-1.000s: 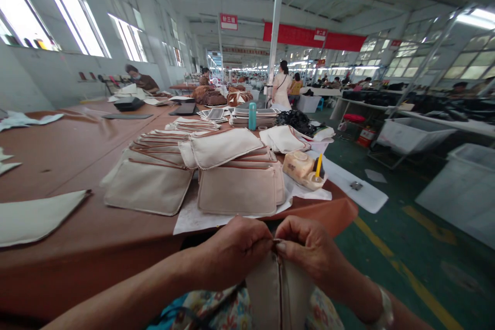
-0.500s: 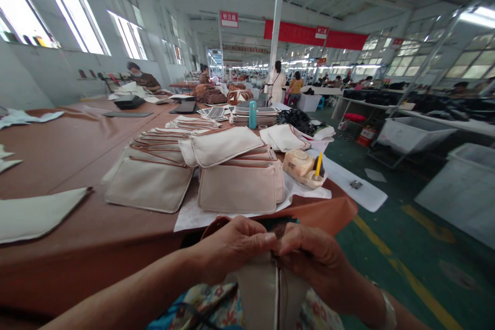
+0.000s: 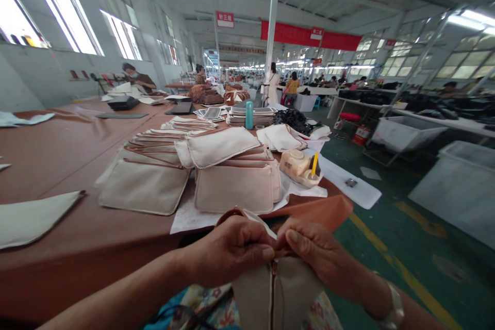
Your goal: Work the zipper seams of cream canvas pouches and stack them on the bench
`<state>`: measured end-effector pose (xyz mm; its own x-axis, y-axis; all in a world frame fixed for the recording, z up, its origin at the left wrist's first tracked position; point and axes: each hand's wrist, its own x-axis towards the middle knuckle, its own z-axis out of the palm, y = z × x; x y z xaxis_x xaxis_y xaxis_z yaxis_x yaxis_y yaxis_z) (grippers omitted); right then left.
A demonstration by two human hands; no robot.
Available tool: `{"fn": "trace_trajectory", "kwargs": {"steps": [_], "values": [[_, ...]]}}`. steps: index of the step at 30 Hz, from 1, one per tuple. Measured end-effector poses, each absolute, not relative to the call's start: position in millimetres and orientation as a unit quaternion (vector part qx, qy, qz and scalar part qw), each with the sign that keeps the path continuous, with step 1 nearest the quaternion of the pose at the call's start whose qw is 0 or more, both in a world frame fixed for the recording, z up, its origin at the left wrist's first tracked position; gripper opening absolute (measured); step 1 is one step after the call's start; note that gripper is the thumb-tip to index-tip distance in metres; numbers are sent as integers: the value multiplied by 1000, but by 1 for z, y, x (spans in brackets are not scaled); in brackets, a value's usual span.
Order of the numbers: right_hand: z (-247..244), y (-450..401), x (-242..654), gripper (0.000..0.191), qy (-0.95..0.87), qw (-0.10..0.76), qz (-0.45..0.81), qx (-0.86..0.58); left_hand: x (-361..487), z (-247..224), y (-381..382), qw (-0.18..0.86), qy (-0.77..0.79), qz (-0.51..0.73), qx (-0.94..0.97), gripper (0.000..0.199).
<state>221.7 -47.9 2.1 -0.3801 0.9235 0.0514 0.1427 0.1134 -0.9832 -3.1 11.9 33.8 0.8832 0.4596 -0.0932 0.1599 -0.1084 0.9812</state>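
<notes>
Low in the head view, a cream leather pouch piece point(image 3: 253, 296) lies over a flowered cloth on my lap. A brown zip or seam point(image 3: 274, 281) runs down its middle. My left hand point(image 3: 228, 250) pinches the top edge left of this line, thumb and fingers closed. Just right of it, my right hand point(image 3: 315, 252) grips the same edge, thumb on top. Brown lining and a cream flap show behind the fingers; my fingertips partly hide the edge. Finished-looking cream pouches point(image 3: 234, 188) are stacked on the table in front, beside another fanned stack point(image 3: 143, 183).
A stained glue tub point(image 3: 296, 162) with a yellow-handled tool point(image 3: 314, 165) stands right of the stacks. Behind them is a teal bottle point(image 3: 249, 115). The brown-covered table point(image 3: 77, 154) ends just before my hands. White bins point(image 3: 456, 185) stand at right; a co-worker point(image 3: 138, 78) sits far left.
My hands have dipped slightly and the pouch's top edge is turned, so more brown lining and a cream flap show behind them. The view has swung a little to the right.
</notes>
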Motion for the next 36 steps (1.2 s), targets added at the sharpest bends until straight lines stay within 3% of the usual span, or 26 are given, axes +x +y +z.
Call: {"fn": "trace_trajectory", "kwargs": {"steps": [4, 11, 19, 24, 30, 36], "values": [[14, -42, 222, 46, -730, 295, 491, -373, -2, 38, 7, 615, 210, 137, 748, 39], [-6, -46, 223, 40, -688, 358, 540, -328, 0, 25, 2, 729, 228, 147, 628, 45], [14, -37, 223, 45, -694, 306, 556, -341, -5, 39, 12, 626, 230, 118, 736, 52], [7, -37, 222, 42, -696, 324, 549, -331, -10, 33, 17, 741, 295, 114, 592, 67], [-3, -36, 224, 40, -695, 326, 543, -341, -3, 35, 17, 775, 339, 117, 521, 19], [-3, -35, 223, 39, -696, 331, 539, -338, 5, 26, 8, 778, 359, 152, 492, 14]]}}
